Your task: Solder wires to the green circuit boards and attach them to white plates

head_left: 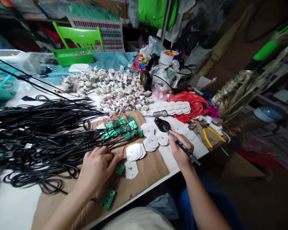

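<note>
My right hand (180,150) is closed around a black soldering iron (186,149), its tip pointing up-left toward a black stand (161,124). My left hand (97,167) rests on the cardboard mat (146,174) with fingers curled, fingertips pressing a small green circuit board (119,168) beside a white round plate (131,169). More white plates (134,151) lie just above it. A cluster of green circuit boards (120,127) sits farther back. Another green board (107,199) lies by my left forearm.
A big bundle of black cables (38,134) covers the left of the table. A heap of white parts (110,88) lies behind. Yellow-handled pliers (210,134), a red bag (194,105), a tape roll (168,56) and a green tray (72,56) stand around.
</note>
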### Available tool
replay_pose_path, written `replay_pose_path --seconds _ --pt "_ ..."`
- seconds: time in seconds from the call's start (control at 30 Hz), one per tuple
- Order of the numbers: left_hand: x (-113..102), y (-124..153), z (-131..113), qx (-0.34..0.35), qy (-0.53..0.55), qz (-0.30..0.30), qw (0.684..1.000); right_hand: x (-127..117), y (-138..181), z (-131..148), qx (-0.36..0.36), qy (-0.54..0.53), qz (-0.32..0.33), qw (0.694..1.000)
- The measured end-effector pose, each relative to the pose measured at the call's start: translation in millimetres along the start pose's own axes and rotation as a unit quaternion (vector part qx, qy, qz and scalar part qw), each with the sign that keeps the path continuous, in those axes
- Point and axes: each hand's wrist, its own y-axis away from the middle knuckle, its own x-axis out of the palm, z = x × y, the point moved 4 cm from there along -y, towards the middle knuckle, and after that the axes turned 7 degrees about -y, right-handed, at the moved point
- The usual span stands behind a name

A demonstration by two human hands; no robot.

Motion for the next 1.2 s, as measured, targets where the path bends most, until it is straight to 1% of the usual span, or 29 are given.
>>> replay_pose_path --seconds 0.07,0.1,0.17,0.23,0.33,0.4,0.47,0.53,0.67,0.8,0.87,0.93,1.0,1.07,1.13,1.2 --pt "-0.8 1.2 -4.4 -0.003 -0.027 0.007 1.0 2.5 0.4 -3.9 -0.003 0.005 0.006 1.0" --pt "-1.4 0.9 -6.7 -0.003 -0.02 0.013 1.0 3.6 0.5 -5.5 -0.006 0.008 0.009 1.0" --pt "-2.4 -1.2 -10.6 -0.003 0.032 0.032 0.999 5.4 0.5 -8.1 -0.011 0.015 0.013 1.0" --pt "-1.0 -3.8 -12.1 -0.017 0.115 0.073 0.991 6.6 0.7 -9.5 -0.015 0.019 0.014 1.0" --pt "7.4 -4.9 -10.5 -0.064 0.254 0.15 0.953 8.2 1.6 -9.6 -0.019 0.023 0.009 1.0" --pt "14.7 -4.5 -8.0 -0.089 0.32 0.173 0.927 9.7 2.7 -8.8 -0.02 0.024 0.005 0.999" --pt "20.5 -5.0 -4.9 -0.102 0.357 0.162 0.914 11.6 4.0 -7.5 -0.024 0.03 0.004 0.999" --pt "23.3 -6.9 -2.4 -0.115 0.376 0.135 0.909 13.8 5.1 -5.9 -0.027 0.042 0.011 0.999" --pt "19.1 -13.1 -6.7 -0.133 0.419 0.104 0.892 17.2 6.5 -3.0 -0.042 0.066 0.04 0.996" --pt "14.4 -17.5 -14.5 -0.134 0.45 0.096 0.878 18.4 6.7 -2.7 -0.048 0.073 0.053 0.995" --pt "16.8 -17.7 -15.0 -0.132 0.458 0.101 0.873 19.4 6.5 -3.3 -0.046 0.075 0.058 0.994" --pt "21.8 -16.5 -13.2 -0.134 0.463 0.118 0.868 20.4 6.6 -3.3 -0.047 0.077 0.061 0.994" --pt "26.2 -14.6 -10.4 -0.134 0.447 0.142 0.873 20.9 6.8 -2.5 -0.047 0.08 0.057 0.994" --pt "26.8 -12.6 -7.8 -0.132 0.392 0.157 0.897 21.0 7.1 -0.8 -0.047 0.085 0.052 0.994" --pt "23.1 -11.1 -6.9 -0.129 0.318 0.16 0.926 21.4 7.3 1.1 -0.05 0.09 0.052 0.993" --pt "18.0 -10.4 -8.4 -0.125 0.256 0.159 0.945 21.9 6.9 2.2 -0.051 0.092 0.055 0.993"
